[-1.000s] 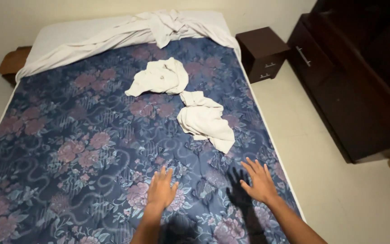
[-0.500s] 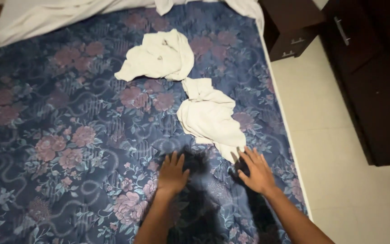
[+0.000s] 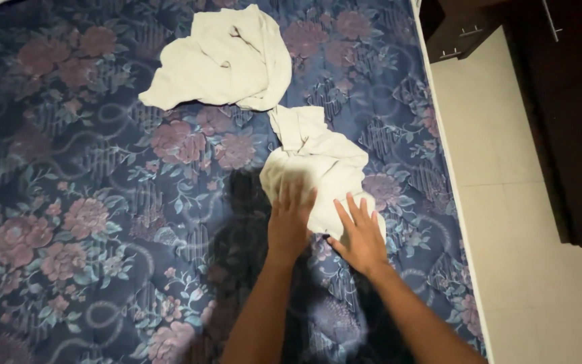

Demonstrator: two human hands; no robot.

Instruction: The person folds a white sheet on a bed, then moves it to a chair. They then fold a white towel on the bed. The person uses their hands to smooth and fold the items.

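A crumpled cream cloth (image 3: 318,162) lies on the blue floral mattress (image 3: 89,222), near its right edge. My left hand (image 3: 289,219) rests flat on the cloth's near edge with the fingers spread. Beside it, my right hand (image 3: 360,236) lies flat too, fingertips touching the cloth's lower right corner. Neither hand grips anything. A second, larger cream cloth (image 3: 220,61) lies bunched farther up the mattress, its lower edge touching the first cloth.
A pale tiled floor (image 3: 506,202) runs along the mattress's right side. Dark wooden furniture (image 3: 574,121) stands against the right, with a dark bedside cabinet (image 3: 459,30) at the top.
Both hands have slid forward across the mattress and now reach the nearer cloth. The camera has moved closer, so the bed's head end is out of view.
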